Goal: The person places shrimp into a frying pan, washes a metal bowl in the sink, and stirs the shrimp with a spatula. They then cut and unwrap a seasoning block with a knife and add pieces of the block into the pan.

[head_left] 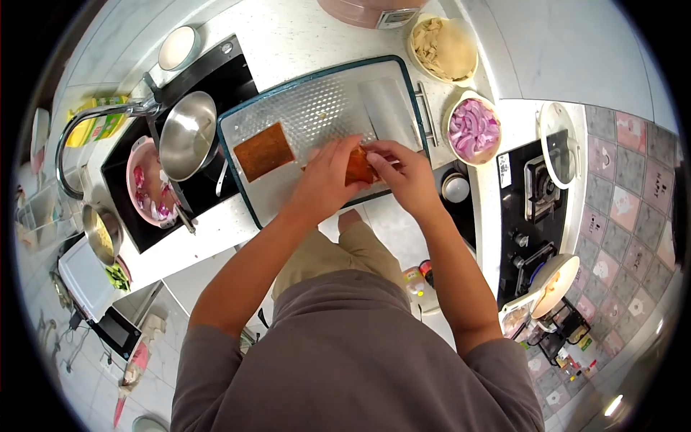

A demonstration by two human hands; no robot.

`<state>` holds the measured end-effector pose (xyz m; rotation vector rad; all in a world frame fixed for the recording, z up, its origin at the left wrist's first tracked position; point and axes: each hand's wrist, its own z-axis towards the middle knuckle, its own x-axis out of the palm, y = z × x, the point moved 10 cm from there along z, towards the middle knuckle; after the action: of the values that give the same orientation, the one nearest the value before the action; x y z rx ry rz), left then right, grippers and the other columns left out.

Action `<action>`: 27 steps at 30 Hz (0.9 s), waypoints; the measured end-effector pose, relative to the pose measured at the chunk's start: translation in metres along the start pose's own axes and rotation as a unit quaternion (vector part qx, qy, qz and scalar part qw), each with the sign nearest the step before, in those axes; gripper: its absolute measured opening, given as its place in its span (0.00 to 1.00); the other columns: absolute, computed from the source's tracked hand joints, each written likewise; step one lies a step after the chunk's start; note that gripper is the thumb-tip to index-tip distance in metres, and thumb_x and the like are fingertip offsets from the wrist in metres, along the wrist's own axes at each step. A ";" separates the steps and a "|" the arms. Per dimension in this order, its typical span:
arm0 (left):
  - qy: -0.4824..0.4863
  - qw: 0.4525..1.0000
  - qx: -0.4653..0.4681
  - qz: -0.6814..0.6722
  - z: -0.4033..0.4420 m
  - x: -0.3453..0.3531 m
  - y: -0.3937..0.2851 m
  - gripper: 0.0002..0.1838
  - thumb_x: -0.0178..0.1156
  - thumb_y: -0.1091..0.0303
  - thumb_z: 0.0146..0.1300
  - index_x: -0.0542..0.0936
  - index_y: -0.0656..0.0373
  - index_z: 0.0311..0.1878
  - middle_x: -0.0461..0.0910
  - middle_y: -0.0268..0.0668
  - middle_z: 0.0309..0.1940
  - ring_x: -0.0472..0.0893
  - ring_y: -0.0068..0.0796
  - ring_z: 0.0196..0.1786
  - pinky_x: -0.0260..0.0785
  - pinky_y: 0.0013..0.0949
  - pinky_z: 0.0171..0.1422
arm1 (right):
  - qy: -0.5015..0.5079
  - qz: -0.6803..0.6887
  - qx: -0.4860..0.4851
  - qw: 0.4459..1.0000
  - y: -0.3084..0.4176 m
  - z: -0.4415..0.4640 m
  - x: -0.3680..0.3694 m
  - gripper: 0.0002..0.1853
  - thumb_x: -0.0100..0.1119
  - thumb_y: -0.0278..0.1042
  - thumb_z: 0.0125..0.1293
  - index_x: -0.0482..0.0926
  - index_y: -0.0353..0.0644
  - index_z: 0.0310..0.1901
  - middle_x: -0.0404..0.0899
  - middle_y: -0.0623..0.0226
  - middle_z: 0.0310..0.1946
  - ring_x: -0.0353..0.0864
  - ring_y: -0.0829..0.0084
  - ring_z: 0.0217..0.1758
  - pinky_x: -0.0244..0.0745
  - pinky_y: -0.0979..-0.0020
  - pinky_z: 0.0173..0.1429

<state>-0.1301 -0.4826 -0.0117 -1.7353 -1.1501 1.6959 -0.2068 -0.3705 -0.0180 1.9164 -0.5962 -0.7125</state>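
Note:
Over the lower edge of a dark-rimmed metal cutting board, both hands are on a reddish-brown rectangular block, partly covered by my fingers. My left hand is closed round its left side. With thumb and fingertips, my right hand pinches the block's right end, where its surface looks shiny and crumpled. A second flat reddish-brown block lies on the board, left of my left hand. Beyond my right hand, a smooth rectangular metal blade rests on the board; its kind is hard to tell.
Left is a black sink with a steel bowl and a pink basin of onion pieces. Right stand a bowl of sliced purple onion, a bowl of pale slices and a gas stove with a pan.

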 end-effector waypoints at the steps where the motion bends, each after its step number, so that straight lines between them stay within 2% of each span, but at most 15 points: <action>1: 0.006 1.000 0.004 -0.010 0.000 -0.004 -0.007 0.41 0.75 0.68 0.48 0.67 0.54 0.67 0.74 0.45 0.58 0.74 0.49 0.60 0.63 0.46 0.65 | 0.008 0.043 0.015 0.999 0.006 0.001 0.001 0.12 0.63 0.32 0.69 0.81 0.35 0.50 0.84 0.62 0.34 0.82 0.77 0.32 0.77 0.74 0.37; 3: 0.010 1.000 0.010 -0.022 -0.002 -0.011 -0.016 0.42 0.75 0.69 0.49 0.66 0.55 0.68 0.75 0.46 0.58 0.74 0.49 0.61 0.63 0.46 0.66 | 0.010 0.041 0.030 0.999 0.014 0.002 -0.002 0.11 0.62 0.31 0.70 0.81 0.34 0.49 0.84 0.64 0.33 0.80 0.80 0.31 0.77 0.76 0.35; 6: 0.032 0.999 0.006 -0.034 -0.004 -0.022 -0.025 0.47 0.77 0.68 0.47 0.64 0.52 0.71 0.73 0.46 0.63 0.72 0.51 0.65 0.63 0.47 0.70 | 0.037 0.031 0.041 0.998 0.028 0.002 -0.002 0.11 0.62 0.30 0.69 0.82 0.34 0.48 0.84 0.65 0.34 0.80 0.80 0.34 0.77 0.76 0.39; 8: 0.056 0.997 0.012 -0.043 -0.007 -0.031 -0.035 0.49 0.77 0.65 0.47 0.62 0.52 0.73 0.73 0.47 0.63 0.73 0.51 0.64 0.63 0.48 0.70 | 0.077 0.117 0.062 0.988 0.038 0.000 0.003 0.10 0.62 0.31 0.69 0.83 0.35 0.47 0.83 0.70 0.34 0.78 0.81 0.34 0.74 0.78 0.40; 12: 0.088 0.994 0.041 -0.048 -0.009 -0.050 -0.051 0.51 0.78 0.63 0.46 0.61 0.52 0.74 0.73 0.48 0.62 0.73 0.52 0.64 0.63 0.47 0.70 | 0.115 0.151 0.069 0.979 0.053 -0.001 0.008 0.08 0.61 0.31 0.70 0.82 0.36 0.44 0.80 0.74 0.32 0.74 0.83 0.33 0.70 0.79 0.39; 14: 0.047 0.992 0.111 -0.026 -0.011 -0.066 -0.067 0.40 0.73 0.63 0.54 0.64 0.54 0.68 0.79 0.47 0.53 0.78 0.49 0.57 0.66 0.46 0.64 | 0.153 0.168 0.045 0.973 0.066 -0.002 0.015 0.06 0.59 0.31 0.72 0.80 0.37 0.42 0.76 0.75 0.30 0.70 0.83 0.30 0.66 0.80 0.35; 15: 0.044 0.992 0.112 -0.026 -0.013 -0.069 -0.068 0.40 0.73 0.63 0.54 0.64 0.54 0.68 0.79 0.47 0.53 0.78 0.49 0.57 0.66 0.46 0.64 | 0.154 0.166 0.043 0.973 0.071 -0.003 0.017 0.06 0.59 0.31 0.72 0.80 0.37 0.42 0.76 0.75 0.30 0.70 0.83 0.30 0.66 0.80 0.35; 17: 0.052 0.989 -0.002 -0.137 -0.013 -0.073 -0.045 0.23 0.64 0.63 0.64 0.71 0.58 0.59 0.81 0.47 0.46 0.79 0.51 0.52 0.70 0.45 0.56 | 0.162 0.189 0.048 0.967 0.079 -0.007 0.022 0.05 0.57 0.30 0.72 0.79 0.38 0.42 0.75 0.75 0.29 0.69 0.83 0.30 0.67 0.79 0.35; 18: 0.051 0.989 0.001 -0.137 -0.013 -0.077 -0.045 0.23 0.64 0.63 0.64 0.71 0.58 0.59 0.81 0.47 0.46 0.79 0.51 0.52 0.70 0.45 0.56 | 0.162 0.187 0.045 0.968 0.083 -0.009 0.024 0.05 0.57 0.30 0.72 0.79 0.38 0.42 0.75 0.75 0.29 0.69 0.83 0.30 0.67 0.79 0.35; 20: 0.041 0.992 0.082 -0.088 -0.013 -0.088 -0.059 0.09 0.54 0.71 0.71 0.74 0.61 0.51 0.81 0.46 0.41 0.81 0.46 0.42 0.72 0.35 0.48 | 0.140 0.228 0.059 0.962 0.086 -0.013 0.029 0.05 0.56 0.30 0.73 0.78 0.37 0.42 0.75 0.74 0.29 0.70 0.82 0.30 0.68 0.78 0.36; 24: 0.032 0.982 0.049 -0.181 -0.016 -0.097 -0.055 0.07 0.51 0.70 0.73 0.75 0.62 0.46 0.78 0.46 0.37 0.78 0.45 0.37 0.70 0.36 0.45 | 0.098 0.266 0.002 0.959 0.096 -0.015 0.034 0.05 0.55 0.28 0.73 0.78 0.36 0.42 0.75 0.73 0.31 0.72 0.80 0.32 0.71 0.77 0.39; 26: -0.064 0.983 0.010 -0.172 -0.018 -0.115 -0.039 0.07 0.51 0.68 0.73 0.74 0.62 0.45 0.79 0.49 0.35 0.79 0.54 0.39 0.71 0.41 0.43 | 0.068 0.237 -0.023 0.969 0.104 -0.016 0.035 0.05 0.55 0.27 0.73 0.77 0.36 0.42 0.76 0.72 0.32 0.73 0.80 0.33 0.71 0.77 0.41; 27: -0.067 0.983 0.010 -0.171 -0.018 -0.118 -0.038 0.07 0.51 0.68 0.73 0.74 0.62 0.45 0.79 0.49 0.35 0.79 0.54 0.39 0.71 0.41 0.43 | 0.038 0.211 -0.047 0.976 0.109 -0.017 0.033 0.04 0.55 0.26 0.73 0.77 0.36 0.42 0.76 0.72 0.32 0.74 0.80 0.34 0.72 0.77 0.42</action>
<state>-0.1093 -0.5519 0.0902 -1.3330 -1.3932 1.6213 -0.1831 -0.4266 0.0796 1.6473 -0.8715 -0.3865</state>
